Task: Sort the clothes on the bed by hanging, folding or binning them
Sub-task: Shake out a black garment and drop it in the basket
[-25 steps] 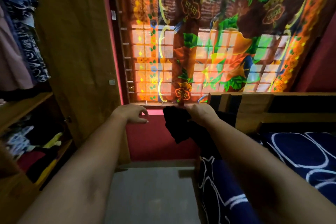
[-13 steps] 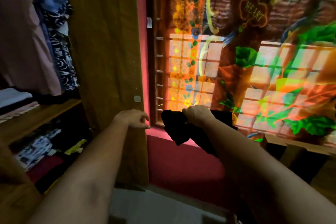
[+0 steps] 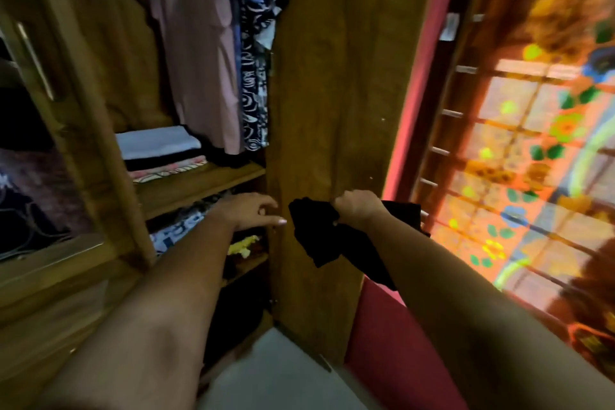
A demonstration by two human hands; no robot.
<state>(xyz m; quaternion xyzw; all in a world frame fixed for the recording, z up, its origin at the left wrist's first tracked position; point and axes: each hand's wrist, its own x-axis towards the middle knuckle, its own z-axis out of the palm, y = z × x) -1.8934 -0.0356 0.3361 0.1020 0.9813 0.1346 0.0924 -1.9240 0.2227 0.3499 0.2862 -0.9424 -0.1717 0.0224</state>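
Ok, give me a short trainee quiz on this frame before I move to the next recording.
1. True or false: the left hand holds nothing.
2. What does the right hand grip? A) black garment B) a hanger C) a bin
3. Fill in: the folded stack lies on a ___.

Key: 1 true; 2 A; 3 shelf.
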